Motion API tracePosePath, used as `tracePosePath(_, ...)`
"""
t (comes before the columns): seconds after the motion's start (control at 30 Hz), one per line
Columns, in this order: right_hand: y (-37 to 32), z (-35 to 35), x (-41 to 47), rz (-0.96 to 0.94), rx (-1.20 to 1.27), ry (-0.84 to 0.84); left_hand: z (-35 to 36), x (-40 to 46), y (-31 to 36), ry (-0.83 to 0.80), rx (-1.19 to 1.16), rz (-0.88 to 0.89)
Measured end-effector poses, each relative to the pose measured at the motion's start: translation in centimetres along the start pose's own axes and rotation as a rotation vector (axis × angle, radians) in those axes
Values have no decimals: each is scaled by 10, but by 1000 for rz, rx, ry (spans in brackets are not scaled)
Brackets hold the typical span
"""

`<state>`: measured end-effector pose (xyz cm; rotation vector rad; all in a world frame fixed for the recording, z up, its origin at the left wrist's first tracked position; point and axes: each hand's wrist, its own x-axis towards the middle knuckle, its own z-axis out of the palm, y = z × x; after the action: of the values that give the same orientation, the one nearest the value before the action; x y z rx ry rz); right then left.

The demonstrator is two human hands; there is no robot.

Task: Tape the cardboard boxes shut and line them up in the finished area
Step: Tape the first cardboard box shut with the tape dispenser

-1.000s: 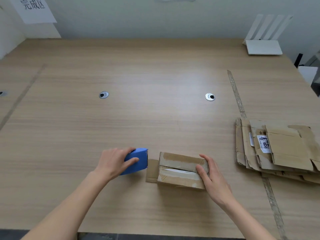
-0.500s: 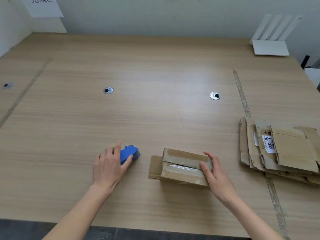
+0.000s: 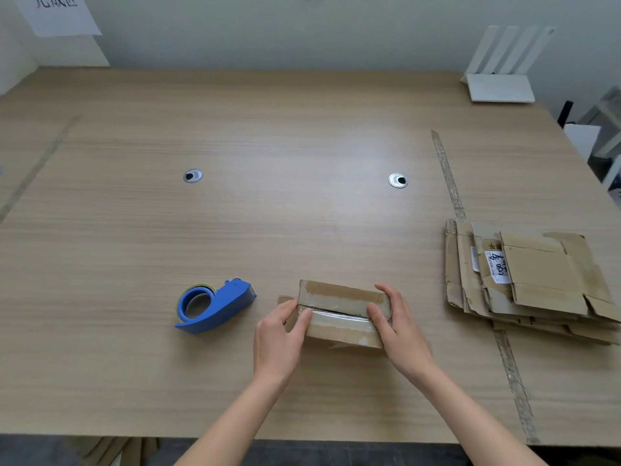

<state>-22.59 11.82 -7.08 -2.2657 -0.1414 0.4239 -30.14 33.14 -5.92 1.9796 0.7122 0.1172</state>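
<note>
Both our hands clamp the small cardboard box [image 3: 342,312] at the near middle of the tabletop [image 3: 268,136]: left hand [image 3: 280,341] on its left end, right hand [image 3: 398,327] on its right. Clear tape covers its closed flaps; we cannot see inside. Just left lies the blue tape dispenser [image 3: 211,306]; flattened boxes [image 3: 524,277] are stacked well right.

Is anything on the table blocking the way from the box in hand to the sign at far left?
Nothing visible does. The box sits between both hands, and the bare table runs to the sign. The tape dispenser lies left, beside that line.
</note>
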Motion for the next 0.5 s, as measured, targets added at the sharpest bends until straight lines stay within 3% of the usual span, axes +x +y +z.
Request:
tracePosePath(0.13,-2,1,-1,10,10,-2,11,-9,-6,-83,-190,-33)
tracePosePath(0.3,-4,0,-3,23,35,-17,17,-15,3,-171,-234,-181)
tracePosePath(0.43,-4,-4,-1,35,152,-85,5,4,-3,-235,-78,-145)
tracePosePath(0.5,-3,-9,-1,54,204,-118,0,21,-3,-179,10,-146)
